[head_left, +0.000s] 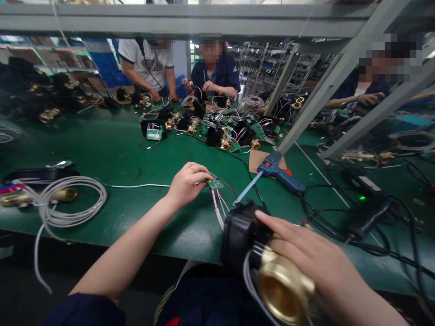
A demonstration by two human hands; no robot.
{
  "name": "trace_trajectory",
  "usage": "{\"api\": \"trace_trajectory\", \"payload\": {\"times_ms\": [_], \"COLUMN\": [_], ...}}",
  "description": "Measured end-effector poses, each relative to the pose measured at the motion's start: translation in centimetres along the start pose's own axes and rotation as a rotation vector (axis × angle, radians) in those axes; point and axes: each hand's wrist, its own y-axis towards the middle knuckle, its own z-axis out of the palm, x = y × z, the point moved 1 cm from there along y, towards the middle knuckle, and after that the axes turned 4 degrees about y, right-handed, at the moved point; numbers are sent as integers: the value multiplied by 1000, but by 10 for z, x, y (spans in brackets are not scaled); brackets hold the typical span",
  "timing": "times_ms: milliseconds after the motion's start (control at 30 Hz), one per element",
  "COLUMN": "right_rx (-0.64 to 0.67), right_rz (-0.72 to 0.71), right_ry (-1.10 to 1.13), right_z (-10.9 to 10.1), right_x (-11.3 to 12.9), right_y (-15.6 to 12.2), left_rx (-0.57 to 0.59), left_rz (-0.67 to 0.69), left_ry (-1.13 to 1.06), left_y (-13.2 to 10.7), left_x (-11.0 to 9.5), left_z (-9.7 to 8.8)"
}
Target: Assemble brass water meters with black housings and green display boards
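Note:
My left hand [188,183] pinches a small green circuit board [215,183] just above the green bench top [112,154]. Thin red and white wires [219,206] run from the board down into a black meter housing [240,233]. My right hand [307,258] is wrapped over that housing and its brass threaded fitting [283,290], holding it at the bench's near edge, close to my body. The tip of a blue soldering gun [280,174] points at the housing from the right.
A coil of grey cable [68,203] with a brass part lies at the left. Several black housings, green boards and brass fittings [217,129] pile up mid-bench. Three people work across and to the right. Slanted metal frame posts [316,99] and black cables [356,217] crowd the right.

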Motion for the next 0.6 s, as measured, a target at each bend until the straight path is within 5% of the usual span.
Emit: {"api": "trace_trajectory", "payload": {"times_ms": [133,367,500,600], "right_rx": [231,474,665,581], "right_rz": [-276,-194,-105,-29], "right_ry": [-221,-210,-49,65], "right_z": [30,69,64,49], "right_x": [20,18,9,-14], "right_y": [34,69,90,89], "left_rx": [43,109,228,311], "left_rz": [-14,-125,-173,-211], "left_ry": [-9,-11,-16,-24], "left_y": [-5,-21,-20,-23], "left_x": [4,16,21,20], "left_z": [23,49,58,49]}}
